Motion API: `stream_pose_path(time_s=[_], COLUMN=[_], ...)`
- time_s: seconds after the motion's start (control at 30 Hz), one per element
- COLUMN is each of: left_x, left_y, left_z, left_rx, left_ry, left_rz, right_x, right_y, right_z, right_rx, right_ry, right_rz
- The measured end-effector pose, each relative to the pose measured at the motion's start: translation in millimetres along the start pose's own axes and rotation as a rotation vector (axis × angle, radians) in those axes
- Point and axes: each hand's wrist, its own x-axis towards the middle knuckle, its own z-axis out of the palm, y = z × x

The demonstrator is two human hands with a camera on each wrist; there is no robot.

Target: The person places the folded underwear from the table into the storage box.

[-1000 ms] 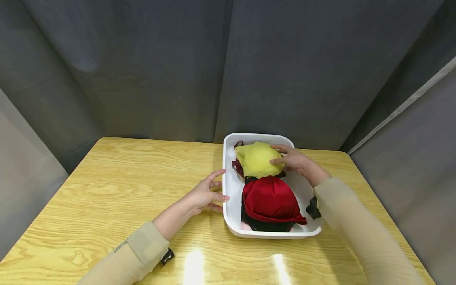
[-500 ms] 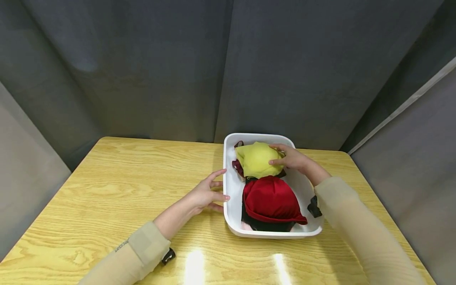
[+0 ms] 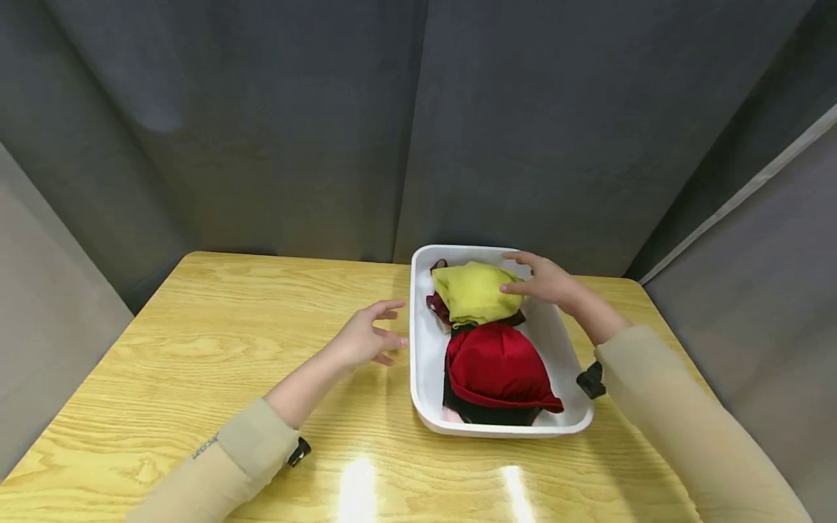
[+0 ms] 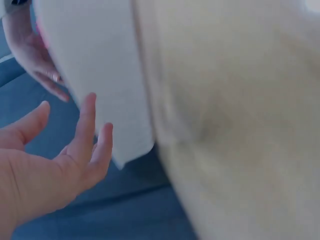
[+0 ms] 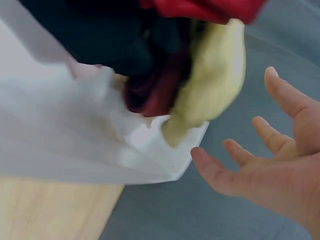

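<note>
A white plastic bin on the table holds several cloth pieces. At its far end lies a folded yellow cloth garment; in front of it sits a smooth, shiny red cloth piece with a domed top. My right hand is over the bin's far right rim, fingers spread, holding nothing; the right wrist view shows it apart from the yellow garment. Left of the bin, my left hand hovers over the table with fingers parted, off the bin wall.
Dark red cloth and black cloth show beneath the upper pieces. The bin stands on the right half of a wooden table. Grey curtains hang behind the table and at its sides.
My right hand has let go of the yellow garment and lifted up and to the right. My left hand has drawn back left from the bin's rim.
</note>
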Motion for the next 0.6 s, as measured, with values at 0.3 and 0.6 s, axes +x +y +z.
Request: stream_pose_path(time_s=[0.3, 0.6], left_x=[-18.8, -47.6], left_y=[40.7, 52.5], left_z=[-38.1, -74.4], left_rx=[0.262, 0.621], left_ry=[0.024, 0.153], left_rz=[0.092, 0.275], right_x=[-31.6, -81.1], right_y=[-23, -33], right_z=[-27, -42], right_rx=[-0.004, -0.05], right_ry=[0.061, 0.254], right_rz=[-0.043, -0.091])
